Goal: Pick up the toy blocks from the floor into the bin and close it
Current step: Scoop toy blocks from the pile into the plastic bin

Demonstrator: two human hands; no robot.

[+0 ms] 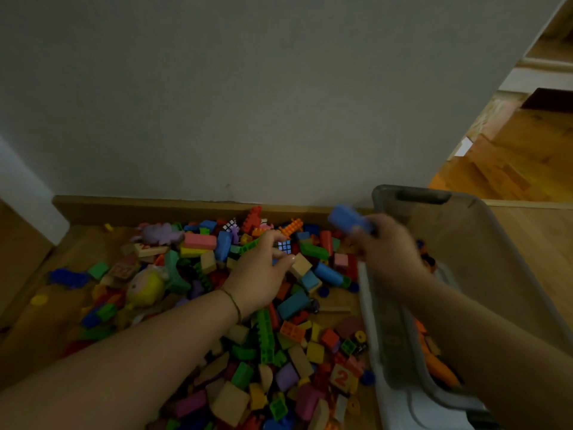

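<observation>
By my reckoning the job is barely begun. Most of the toy blocks (266, 336) lie in a thick heap on the wooden floor (77, 249). Only a few orange pieces (434, 364) show through the bin (465, 243), which stands open just right of the heap.

The right hand (384, 252) grips a blue block (350, 220), fingers wrapped round it, up by the bin's near rim; the picture is blurred there. The left hand (263, 268) hangs over the middle of the heap, fingers curved down beside a tan block (300, 265); whether it pinches anything I cannot tell.

Nearly all the picking is left, then the closing. A pale panel (400, 411) under the bin's near side may be its lid, but that is unsure.

The heap reaches a skirting board (155, 209) below a plain pale wall (248, 103), and a doll (145, 287) lies among the blocks at left. At far right a doorway (511, 150) opens on more wood flooring in brighter light
</observation>
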